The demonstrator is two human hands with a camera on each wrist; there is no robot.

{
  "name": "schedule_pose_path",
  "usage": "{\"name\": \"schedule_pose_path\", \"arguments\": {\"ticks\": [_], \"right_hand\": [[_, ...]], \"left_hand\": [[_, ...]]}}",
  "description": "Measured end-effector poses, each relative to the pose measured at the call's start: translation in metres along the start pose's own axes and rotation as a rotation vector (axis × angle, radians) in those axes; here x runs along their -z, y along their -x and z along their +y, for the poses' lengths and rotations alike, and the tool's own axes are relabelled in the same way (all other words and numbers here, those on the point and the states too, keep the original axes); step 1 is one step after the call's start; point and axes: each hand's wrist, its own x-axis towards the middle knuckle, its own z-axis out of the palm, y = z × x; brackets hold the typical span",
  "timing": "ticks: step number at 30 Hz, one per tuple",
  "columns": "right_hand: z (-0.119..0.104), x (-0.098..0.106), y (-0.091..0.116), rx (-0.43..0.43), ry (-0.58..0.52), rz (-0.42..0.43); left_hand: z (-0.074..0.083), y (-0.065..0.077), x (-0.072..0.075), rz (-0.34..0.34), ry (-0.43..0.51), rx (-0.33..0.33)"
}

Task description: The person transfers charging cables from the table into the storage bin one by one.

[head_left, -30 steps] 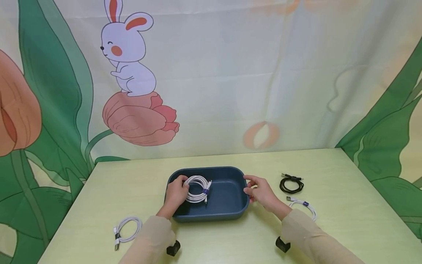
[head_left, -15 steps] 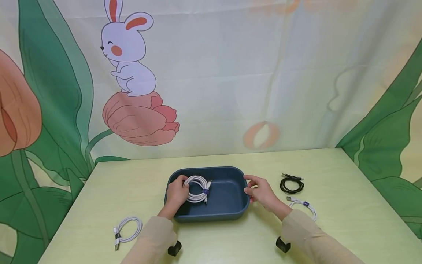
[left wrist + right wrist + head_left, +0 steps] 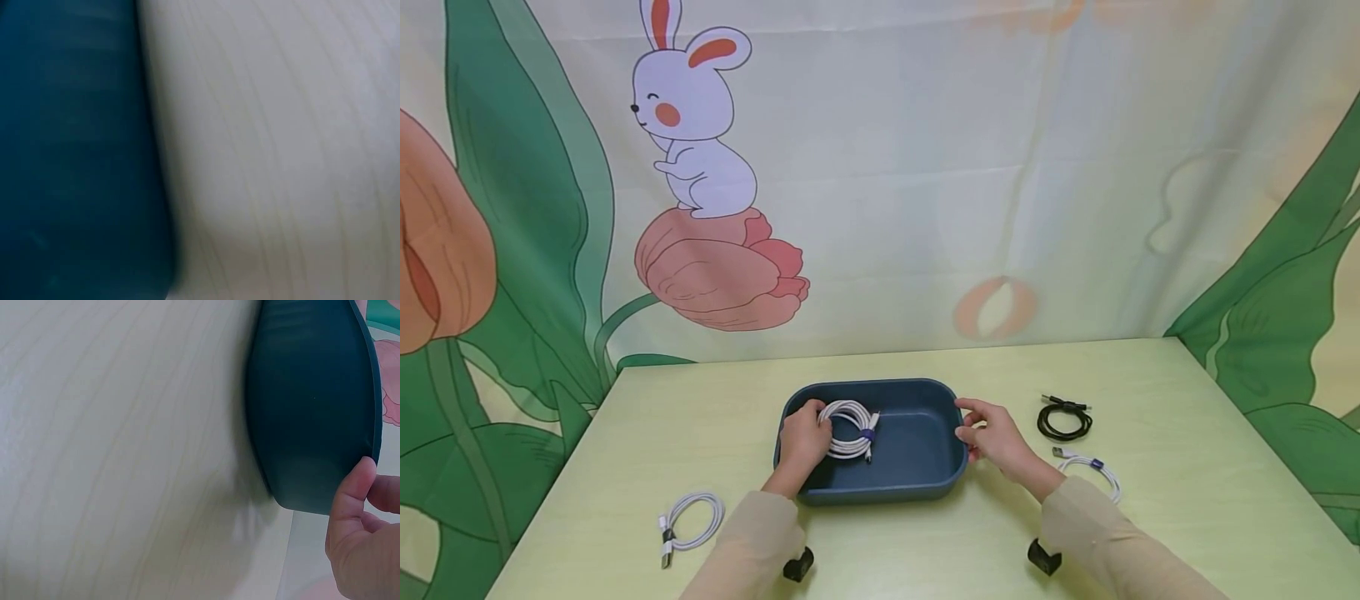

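Observation:
A dark blue rectangular bin (image 3: 917, 442) sits in the middle of the table. At its left part, my left hand (image 3: 802, 440) reaches over the near-left rim and grips a thick coil of white cable (image 3: 850, 450), bound with a blue strap. The coil lies within the bin's walls; whether it touches the floor, I cannot tell. My right hand (image 3: 996, 433) pinches the bin's right rim, its thumb on the outer wall in the right wrist view. Only the bin's outer side (image 3: 75, 156) and the tabletop show in the left wrist view, with the left hand out of sight.
A black coiled cable (image 3: 1064, 422) and a white one with a blue strap (image 3: 1101, 471) lie right of the bin; my right sleeve partly covers the latter. Another white coiled cable (image 3: 696, 525) lies at the front left. A printed curtain (image 3: 880, 208) hangs behind the table (image 3: 925, 550).
My left hand and the white cable coil shift very slightly, by a few pixels. The right hand and the bin hold their places.

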Motion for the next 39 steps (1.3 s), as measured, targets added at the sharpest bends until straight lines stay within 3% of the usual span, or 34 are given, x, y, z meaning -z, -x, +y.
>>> {"name": "schedule_pose_path", "arguments": {"ticks": [6, 23, 39], "right_hand": [[0.0005, -0.0013, -0.0030, -0.060, 0.029, 0.011], [-0.0004, -0.0008, -0.0029, -0.044, 0.041, -0.001], [-0.0001, -0.0007, -0.0021, -0.045, 0.047, -0.002]], "left_hand": [[-0.0004, 0.0008, -0.0005, 0.019, -0.010, -0.005], [0.0007, -0.0010, -0.0022, -0.001, -0.044, 0.027], [0.0000, -0.0011, -0.0021, -0.050, -0.040, 0.015]]}}
